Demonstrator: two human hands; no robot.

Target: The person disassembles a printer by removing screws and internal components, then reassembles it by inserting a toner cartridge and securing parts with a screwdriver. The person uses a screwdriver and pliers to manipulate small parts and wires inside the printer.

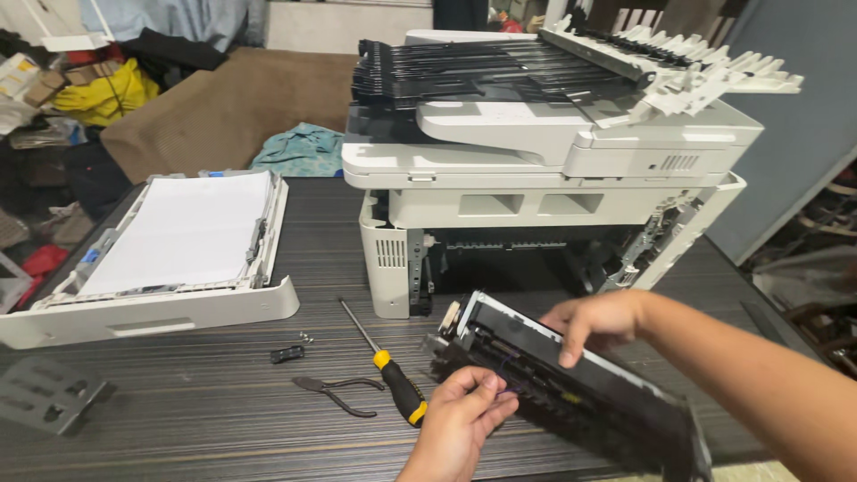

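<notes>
Head view: left hand [460,419] pinches the near edge of a long black printer assembly [571,388], thumb and fingers [486,386] pressed together on a small part there. Right hand [596,321] grips the assembly's upper metal edge, fingers curled over it, thumb hidden behind. Assembly sits tilted on the dark wood-grain counter [196,419], just in front of the printer [544,170], at lower right of the frame.

Printer is white, front open, dark cavity exposed, side panel swung out on the right; black feeder tray on top.

Paper tray [170,295] lies pulled out on the counter at left, well apart from the hands; it holds a flat stack of white paper [183,232] that fills most of the tray.

Between tray and assembly: screwdriver with yellow-black handle [393,379], pliers [335,391] just beside it, small black clip [287,354], tiny screws [306,337] near the clip. Grey perforated bracket [45,393] at far left counter edge.

Behind the counter: brown sofa [223,107] with teal cloth [299,150] on it, clutter at far left.
</notes>
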